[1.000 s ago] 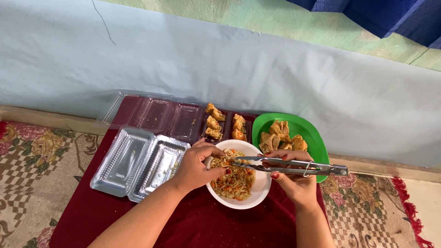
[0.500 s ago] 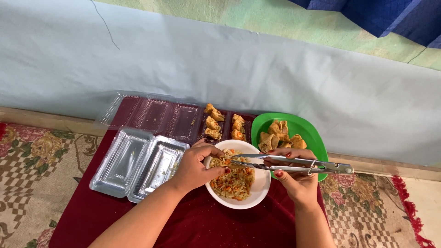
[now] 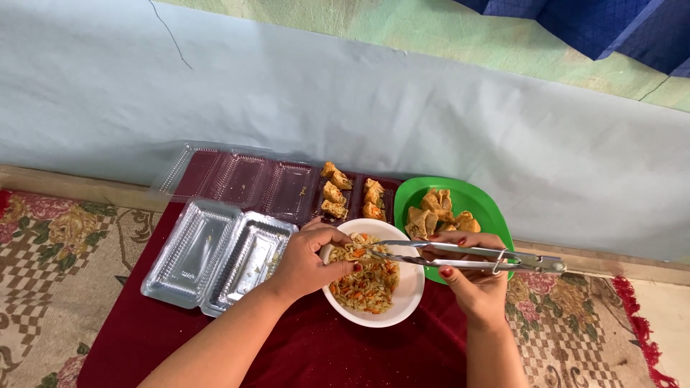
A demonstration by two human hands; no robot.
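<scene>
- I count one white bowl (image 3: 408,302) of noodles, one green plate (image 3: 417,195), two clear containers.
- My left hand (image 3: 305,260) pinches the bowl rim; right hand (image 3: 471,284) grips the metal tongs (image 3: 460,256), tips narrow above the noodles.

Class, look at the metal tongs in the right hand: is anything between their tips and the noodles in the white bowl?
Nothing visible: the tongs tips reach over the noodles, with only the left hand beside them at the bowl's rim.

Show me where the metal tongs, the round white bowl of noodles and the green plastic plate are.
metal tongs (image 3: 460,256): head view, middle of the two arms.
round white bowl of noodles (image 3: 410,291): head view, bare right rim.
green plastic plate (image 3: 474,197): head view, bare upper right part.
</scene>
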